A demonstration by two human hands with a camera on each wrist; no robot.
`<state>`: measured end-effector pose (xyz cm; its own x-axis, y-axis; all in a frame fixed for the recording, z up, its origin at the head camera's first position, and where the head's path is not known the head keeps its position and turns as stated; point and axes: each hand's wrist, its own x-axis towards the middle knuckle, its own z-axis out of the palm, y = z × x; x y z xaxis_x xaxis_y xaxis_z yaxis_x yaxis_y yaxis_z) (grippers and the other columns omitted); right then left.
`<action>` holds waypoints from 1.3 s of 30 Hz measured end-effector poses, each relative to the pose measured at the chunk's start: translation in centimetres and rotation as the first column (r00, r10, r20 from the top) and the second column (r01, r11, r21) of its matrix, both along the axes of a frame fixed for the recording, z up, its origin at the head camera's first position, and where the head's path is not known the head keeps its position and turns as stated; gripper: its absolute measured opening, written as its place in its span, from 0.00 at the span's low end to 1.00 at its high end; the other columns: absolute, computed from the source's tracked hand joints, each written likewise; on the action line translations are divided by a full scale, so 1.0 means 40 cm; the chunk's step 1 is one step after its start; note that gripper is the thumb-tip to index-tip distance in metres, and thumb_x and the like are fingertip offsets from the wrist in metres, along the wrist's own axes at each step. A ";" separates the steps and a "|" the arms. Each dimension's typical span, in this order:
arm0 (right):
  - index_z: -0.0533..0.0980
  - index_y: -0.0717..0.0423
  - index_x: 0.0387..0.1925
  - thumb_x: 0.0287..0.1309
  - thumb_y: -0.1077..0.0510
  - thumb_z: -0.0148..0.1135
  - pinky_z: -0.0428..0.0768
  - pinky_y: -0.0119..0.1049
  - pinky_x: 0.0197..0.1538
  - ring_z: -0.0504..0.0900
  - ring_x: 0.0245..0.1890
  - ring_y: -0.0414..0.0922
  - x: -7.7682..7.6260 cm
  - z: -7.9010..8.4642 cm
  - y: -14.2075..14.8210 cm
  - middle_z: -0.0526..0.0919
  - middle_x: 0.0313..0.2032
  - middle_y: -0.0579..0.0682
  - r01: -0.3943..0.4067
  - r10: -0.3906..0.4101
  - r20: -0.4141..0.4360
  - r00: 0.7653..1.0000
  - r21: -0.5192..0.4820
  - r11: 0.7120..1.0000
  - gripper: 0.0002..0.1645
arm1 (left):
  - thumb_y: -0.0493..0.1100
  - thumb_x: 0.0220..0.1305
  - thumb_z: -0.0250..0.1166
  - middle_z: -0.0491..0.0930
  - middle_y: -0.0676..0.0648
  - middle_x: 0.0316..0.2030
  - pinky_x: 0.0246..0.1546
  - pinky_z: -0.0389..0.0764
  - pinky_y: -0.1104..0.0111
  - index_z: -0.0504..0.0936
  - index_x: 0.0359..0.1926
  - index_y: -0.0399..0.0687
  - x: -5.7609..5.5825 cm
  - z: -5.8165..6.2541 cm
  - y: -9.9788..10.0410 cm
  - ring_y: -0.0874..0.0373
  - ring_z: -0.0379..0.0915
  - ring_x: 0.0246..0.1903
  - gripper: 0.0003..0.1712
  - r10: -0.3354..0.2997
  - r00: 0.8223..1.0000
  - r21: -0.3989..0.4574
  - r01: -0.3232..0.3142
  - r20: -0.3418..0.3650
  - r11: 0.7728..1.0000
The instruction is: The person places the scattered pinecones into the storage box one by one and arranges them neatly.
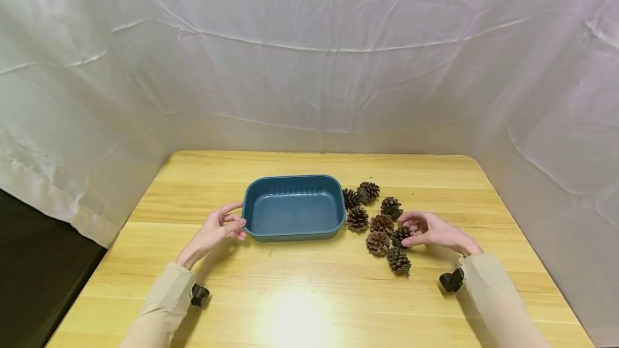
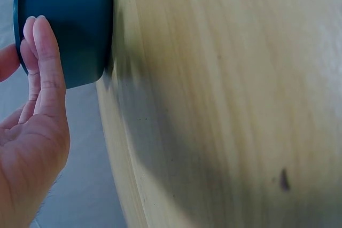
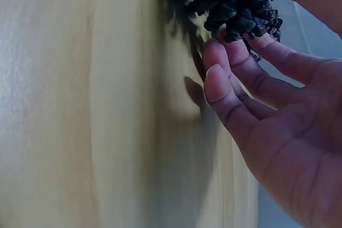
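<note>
A blue rectangular dish (image 1: 295,235) rests on the table, and its inside shows bare. At its left end, my left hand (image 1: 220,231) touches the rim and outer wall with fairly straight fingers. The left wrist view shows those fingers against the dish's wall (image 2: 85,30), with the thumb at the rim. To the right of the dish lies a group of brown pine cones. My right hand (image 1: 437,230) grips a dark pine cone (image 1: 399,236) at the group's right side, thumb in front and fingers behind. In the right wrist view, fingertips meet the scales of that pine cone (image 3: 230,4).
Other pine cones sit close around, including one in front (image 1: 398,262), a reddish one (image 1: 378,243) and one at the back (image 1: 368,192). The wooden table (image 1: 232,294) ends at pale hanging cloth (image 1: 319,90) on the back and sides.
</note>
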<state>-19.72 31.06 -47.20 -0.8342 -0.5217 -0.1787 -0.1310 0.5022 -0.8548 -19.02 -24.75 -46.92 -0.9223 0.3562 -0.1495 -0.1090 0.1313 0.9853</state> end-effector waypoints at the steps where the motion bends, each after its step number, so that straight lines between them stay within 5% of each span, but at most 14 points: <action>1: 0.70 0.70 0.61 0.54 0.58 0.74 0.82 0.25 0.50 0.78 0.46 0.40 -0.001 0.001 -0.001 0.79 0.52 0.63 -0.003 0.004 -0.005 1.000 0.009 1.000 0.37 | 0.34 0.71 0.60 0.79 0.49 0.36 0.44 0.92 0.61 0.48 0.76 0.27 0.000 0.000 0.000 0.57 0.84 0.34 0.42 -0.001 1.000 0.001 0.001 0.002 1.000; 4: 0.72 0.67 0.61 0.53 0.56 0.75 0.82 0.29 0.51 0.78 0.46 0.43 -0.002 0.004 -0.003 0.79 0.54 0.63 -0.007 0.009 -0.025 1.000 0.054 0.999 0.37 | 0.34 0.71 0.59 0.79 0.49 0.36 0.45 0.92 0.60 0.47 0.76 0.28 0.000 0.000 0.000 0.57 0.84 0.34 0.41 -0.004 1.000 0.001 0.004 0.007 1.000; 10: 0.76 0.61 0.59 0.52 0.53 0.76 0.83 0.53 0.56 0.78 0.52 0.52 -0.002 0.011 -0.007 0.78 0.59 0.66 0.004 0.010 -0.096 0.995 0.136 0.991 0.34 | 0.35 0.71 0.59 0.79 0.50 0.36 0.45 0.92 0.60 0.47 0.76 0.28 0.000 0.002 0.001 0.59 0.84 0.34 0.42 -0.007 1.000 0.006 0.007 0.009 1.000; 15: 0.77 0.61 0.57 0.52 0.54 0.75 0.82 0.33 0.56 0.79 0.51 0.43 -0.003 0.015 -0.004 0.80 0.57 0.63 0.005 0.010 -0.121 0.993 0.124 0.992 0.32 | 0.35 0.71 0.59 0.79 0.50 0.36 0.46 0.92 0.61 0.47 0.77 0.28 0.000 0.003 0.000 0.59 0.84 0.34 0.42 -0.009 1.000 0.011 0.009 0.011 1.000; 17: 0.78 0.61 0.57 0.52 0.54 0.76 0.81 0.33 0.58 0.78 0.52 0.41 -0.004 0.017 -0.003 0.81 0.56 0.62 0.007 0.010 -0.134 0.991 0.122 0.993 0.31 | 0.34 0.71 0.59 0.79 0.50 0.36 0.45 0.92 0.61 0.47 0.77 0.28 -0.001 0.003 0.000 0.58 0.84 0.34 0.42 -0.010 1.000 0.011 0.009 0.012 1.000; 20: 0.78 0.60 0.56 0.52 0.54 0.75 0.82 0.51 0.63 0.79 0.54 0.49 -0.005 0.020 -0.003 0.81 0.56 0.62 0.016 0.001 -0.151 0.988 0.111 0.994 0.30 | 0.34 0.72 0.59 0.79 0.50 0.36 0.46 0.91 0.59 0.47 0.77 0.28 -0.002 0.002 0.000 0.58 0.84 0.34 0.42 -0.012 1.000 0.010 0.012 0.013 1.000; 25: 0.78 0.60 0.57 0.53 0.56 0.74 0.65 0.76 0.67 0.71 0.64 0.70 -0.007 0.026 -0.003 0.76 0.62 0.66 0.050 -0.042 -0.133 0.990 0.053 0.997 0.30 | 0.34 0.72 0.58 0.79 0.50 0.36 0.47 0.91 0.58 0.46 0.77 0.28 -0.004 0.000 -0.001 0.59 0.84 0.34 0.42 -0.018 1.000 0.009 0.017 0.015 1.000; 30: 0.75 0.60 0.61 0.55 0.55 0.73 0.61 0.78 0.68 0.65 0.67 0.75 -0.011 0.038 -0.002 0.71 0.67 0.68 0.083 -0.079 -0.105 0.991 0.035 0.996 0.32 | 0.34 0.72 0.58 0.79 0.50 0.36 0.45 0.92 0.60 0.46 0.77 0.28 -0.004 -0.003 -0.002 0.59 0.84 0.34 0.41 -0.018 1.000 0.014 0.017 0.015 1.000; 35: 0.72 0.62 0.65 0.60 0.55 0.70 0.68 0.74 0.67 0.71 0.65 0.71 -0.013 0.052 -0.005 0.72 0.67 0.68 0.091 -0.085 -0.154 0.984 0.030 0.995 0.34 | 0.34 0.72 0.58 0.79 0.50 0.36 0.44 0.92 0.62 0.47 0.77 0.29 -0.003 -0.005 -0.003 0.59 0.84 0.34 0.41 -0.018 1.000 0.024 0.018 0.014 1.000; 39: 0.69 0.62 0.69 0.67 0.53 0.64 0.63 0.78 0.67 0.67 0.68 0.71 -0.017 0.063 -0.011 0.70 0.69 0.66 0.097 -0.087 -0.181 0.980 0.046 0.994 0.33 | 0.35 0.72 0.59 0.79 0.49 0.36 0.44 0.92 0.63 0.47 0.77 0.29 -0.002 -0.005 -0.003 0.59 0.84 0.34 0.41 -0.019 1.000 0.028 0.019 0.013 0.999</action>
<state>-20.42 30.60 -44.66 -0.8991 -0.4351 -0.0483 -0.2306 0.5644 -0.7927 -19.11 -24.87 -47.13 -0.9134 0.3777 -0.1516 -0.1202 0.1056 0.9871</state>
